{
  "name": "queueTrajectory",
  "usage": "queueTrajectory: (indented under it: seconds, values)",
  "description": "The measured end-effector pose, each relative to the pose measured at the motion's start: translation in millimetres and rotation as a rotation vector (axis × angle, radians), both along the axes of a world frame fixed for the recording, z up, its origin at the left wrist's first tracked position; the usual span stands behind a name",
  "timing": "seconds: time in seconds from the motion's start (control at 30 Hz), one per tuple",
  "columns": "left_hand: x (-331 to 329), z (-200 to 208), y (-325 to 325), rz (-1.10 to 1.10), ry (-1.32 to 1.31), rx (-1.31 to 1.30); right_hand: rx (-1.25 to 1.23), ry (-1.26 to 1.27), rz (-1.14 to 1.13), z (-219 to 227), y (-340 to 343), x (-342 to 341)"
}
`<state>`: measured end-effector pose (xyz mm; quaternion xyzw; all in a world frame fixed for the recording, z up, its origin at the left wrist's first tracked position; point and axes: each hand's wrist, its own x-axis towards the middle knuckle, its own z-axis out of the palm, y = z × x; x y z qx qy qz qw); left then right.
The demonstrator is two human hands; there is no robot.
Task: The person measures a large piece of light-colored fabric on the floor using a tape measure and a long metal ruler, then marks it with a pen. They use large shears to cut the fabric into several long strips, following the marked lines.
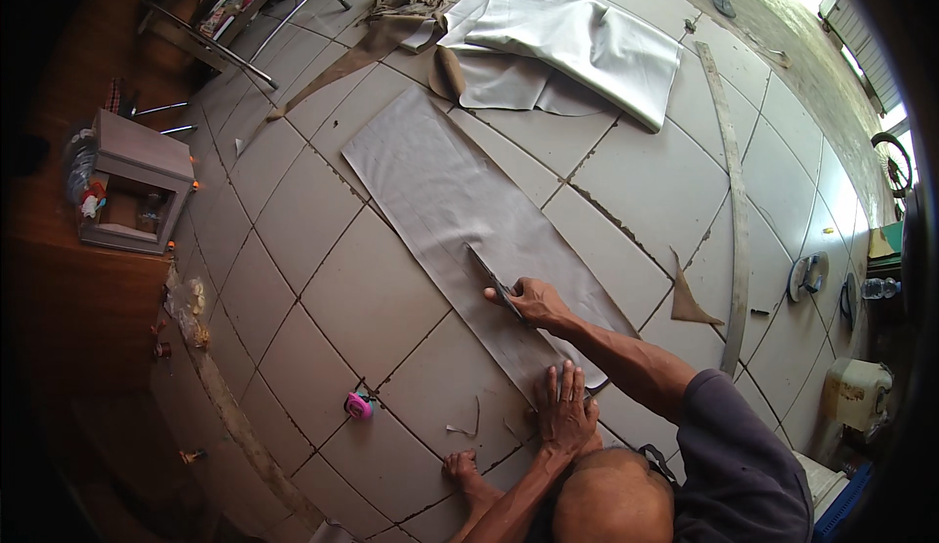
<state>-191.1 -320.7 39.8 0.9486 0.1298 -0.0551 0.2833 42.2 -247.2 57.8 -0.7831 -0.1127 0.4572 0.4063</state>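
Observation:
A long grey sheet of synthetic leather (430,181) lies slantwise on the tiled floor. My right hand (536,303) grips a pair of dark scissors (504,294), whose blades point up and left over the middle of the sheet. Whether the blades are in the material or only above it, I cannot tell. Flat on the near end of the sheet rests my left hand (563,411), fingers stretched out and holding nothing. A bare foot (469,475) shows just left of my left forearm.
Folded silvery material (567,44) lies at the far side, beside a brown scrap (445,73). A long flat strip (734,210) and a triangular offcut (693,298) lie to the right. Nearer left are a pink round object (358,405) and a wooden box (142,181).

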Motion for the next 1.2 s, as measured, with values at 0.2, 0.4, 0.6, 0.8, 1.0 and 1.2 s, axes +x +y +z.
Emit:
queueTrajectory:
  seconds: [0.2,0.4,0.6,0.8,1.0,1.2]
  values:
    - [0.7,4.0,-2.0,-0.001,0.027,0.043,-0.001,0.014,-0.015,-2.5,12.2,5.4]
    - [1.8,7.1,-2.3,-0.005,0.047,0.049,0.029,-0.009,-0.01,-0.9,15.0,6.2]
    - [1.4,9.5,-4.6,0.0,0.056,0.055,0.022,-0.013,-0.044,-0.7,27.0,9.8]
    - [2.0,9.9,-7.5,0.029,0.033,0.034,0.042,0.018,-0.061,-0.6,32.1,12.9]
    - [1.9,13.4,-9.7,0.041,0.05,0.016,0.054,-0.004,-0.078,4.7,39.5,15.6]
    - [2.1,15.9,-12.3,0.051,0.068,0.011,0.035,0.043,-0.032,6.1,45.7,23.5]
